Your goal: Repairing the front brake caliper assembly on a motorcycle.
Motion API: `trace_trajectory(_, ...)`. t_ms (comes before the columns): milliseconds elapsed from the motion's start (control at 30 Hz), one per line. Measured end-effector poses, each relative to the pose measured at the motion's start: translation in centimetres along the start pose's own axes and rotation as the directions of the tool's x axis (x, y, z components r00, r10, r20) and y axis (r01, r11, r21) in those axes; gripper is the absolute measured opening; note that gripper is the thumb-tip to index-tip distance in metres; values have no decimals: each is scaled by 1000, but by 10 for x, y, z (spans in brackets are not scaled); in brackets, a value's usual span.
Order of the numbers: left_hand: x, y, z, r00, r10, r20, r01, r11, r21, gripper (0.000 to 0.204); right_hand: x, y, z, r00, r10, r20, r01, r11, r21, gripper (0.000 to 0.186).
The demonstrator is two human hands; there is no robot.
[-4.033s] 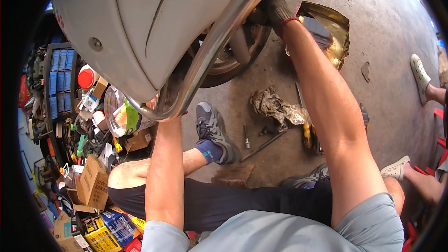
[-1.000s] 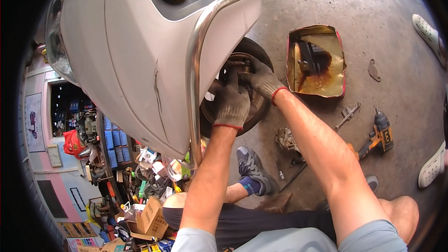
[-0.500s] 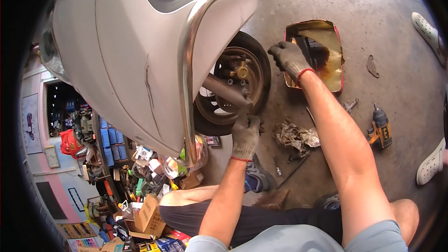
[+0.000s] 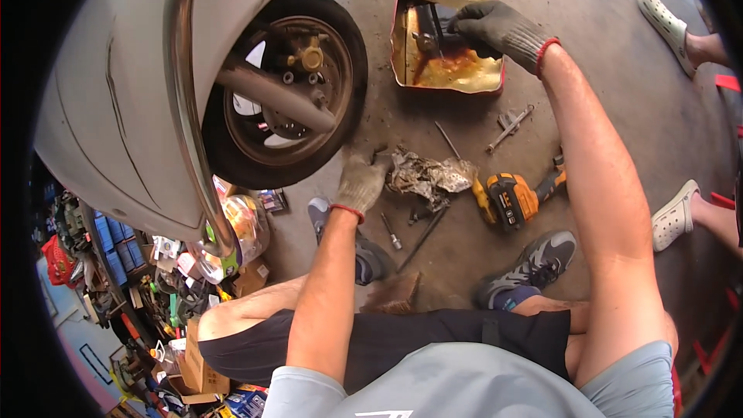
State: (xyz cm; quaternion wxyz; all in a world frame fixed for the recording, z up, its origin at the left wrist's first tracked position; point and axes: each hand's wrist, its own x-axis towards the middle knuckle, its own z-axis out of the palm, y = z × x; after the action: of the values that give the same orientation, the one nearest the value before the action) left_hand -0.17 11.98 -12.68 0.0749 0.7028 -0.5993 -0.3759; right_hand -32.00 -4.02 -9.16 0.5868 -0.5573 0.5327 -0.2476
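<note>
I note right hand [image 4: 495, 27] moved into oily tray [image 4: 402, 46], fingers pinching dark part [image 4: 433, 23]; left hand [image 4: 362, 183] dropped off wheel [image 4: 282, 93], fingers pressed onto rag [image 4: 426, 174]

Both arms come up from the bottom and are bare, with short grey sleeves at the top. Each hand wears a grey glove with a red cuff. The left hand [image 4: 362, 182] is low and close in, palm down, with its fingers curled. The right arm stretches far out and up. The right hand [image 4: 495, 27] has its fingers bent downward.
</note>
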Motion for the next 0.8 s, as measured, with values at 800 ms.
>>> trace_trajectory(800,-104,-56,106,964,-40,261,-97,867,489,27,-16,48,117,846,-93,526,430,703,-567,18)
